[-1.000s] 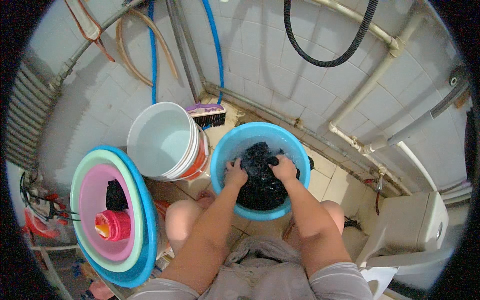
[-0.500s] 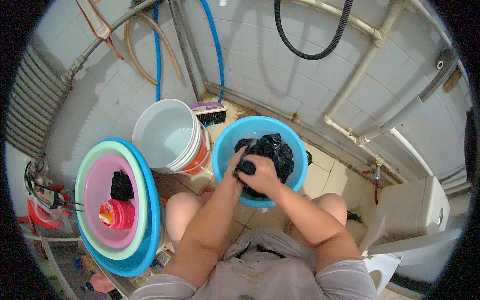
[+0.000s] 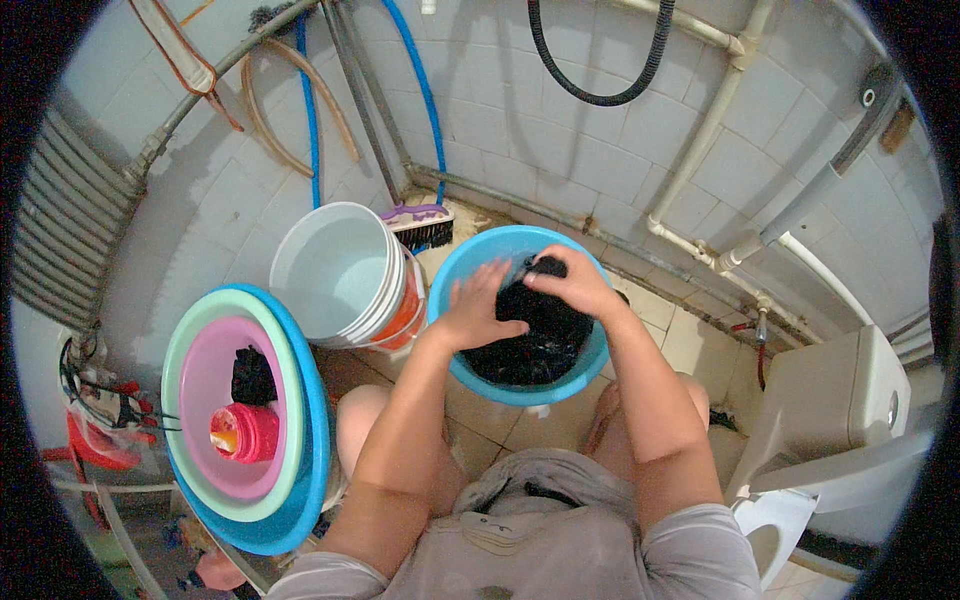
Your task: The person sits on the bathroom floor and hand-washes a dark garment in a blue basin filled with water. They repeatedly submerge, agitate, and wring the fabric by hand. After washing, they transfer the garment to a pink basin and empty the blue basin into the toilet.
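Observation:
A round light-blue basin (image 3: pixel 512 393) stands on the floor between my knees, with wet black cloth (image 3: pixel 530 345) lying in it. Over the basin's left side, my left hand (image 3: pixel 474 312) is spread, fingers apart and slightly blurred, with nothing in its grasp. At the far right side of the basin my right hand (image 3: pixel 578 284) has its thumb and fingers closed on a bunched piece of black cloth (image 3: pixel 546 267). The cloth's exact kind cannot be made out.
Left of the basin stands a white bucket (image 3: pixel 330 265) with water, a purple-backed brush (image 3: pixel 428 228) behind it. Nested basins (image 3: pixel 312 480) at left hold a black cloth (image 3: pixel 253 375) and a pink jar (image 3: pixel 247 434). A toilet (image 3: pixel 830 400) is at right; pipes line the wall.
My hands, earlier pressed together around black cloth, have parted. The left has opened and moved left; the right has moved up and right with cloth. The rest of the cloth lies lower in the basin.

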`<state>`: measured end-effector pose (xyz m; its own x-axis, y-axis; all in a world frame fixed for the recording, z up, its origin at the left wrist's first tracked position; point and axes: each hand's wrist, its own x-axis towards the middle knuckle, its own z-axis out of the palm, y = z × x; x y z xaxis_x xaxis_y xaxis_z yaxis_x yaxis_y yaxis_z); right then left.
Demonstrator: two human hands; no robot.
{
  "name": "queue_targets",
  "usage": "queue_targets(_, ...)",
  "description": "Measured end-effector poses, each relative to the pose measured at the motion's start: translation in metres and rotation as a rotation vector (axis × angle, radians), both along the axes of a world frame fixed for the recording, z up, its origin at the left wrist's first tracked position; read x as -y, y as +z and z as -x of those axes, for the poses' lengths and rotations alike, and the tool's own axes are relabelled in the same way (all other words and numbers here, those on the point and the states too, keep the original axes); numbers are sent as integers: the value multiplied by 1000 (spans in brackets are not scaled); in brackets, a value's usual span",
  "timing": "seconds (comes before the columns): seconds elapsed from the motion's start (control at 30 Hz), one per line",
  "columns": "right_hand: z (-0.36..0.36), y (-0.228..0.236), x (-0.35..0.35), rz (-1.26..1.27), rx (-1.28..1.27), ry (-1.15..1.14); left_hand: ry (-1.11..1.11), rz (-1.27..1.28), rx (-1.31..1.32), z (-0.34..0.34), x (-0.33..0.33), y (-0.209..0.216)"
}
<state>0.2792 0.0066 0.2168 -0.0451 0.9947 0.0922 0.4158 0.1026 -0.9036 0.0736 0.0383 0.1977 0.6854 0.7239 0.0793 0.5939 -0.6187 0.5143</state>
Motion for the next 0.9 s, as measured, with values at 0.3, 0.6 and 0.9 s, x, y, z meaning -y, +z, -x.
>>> queue_targets(0.3,-18,2,14,113,-373,261,168,793,757,-14,14,37)
queue_targets(0.6,-2,-92,6,358,-170,116,34,1276,1437,10,11,64)
queue_targets(0.9,-36,-47,-5,87,334,-406,614,1108,970,18,-33,29)
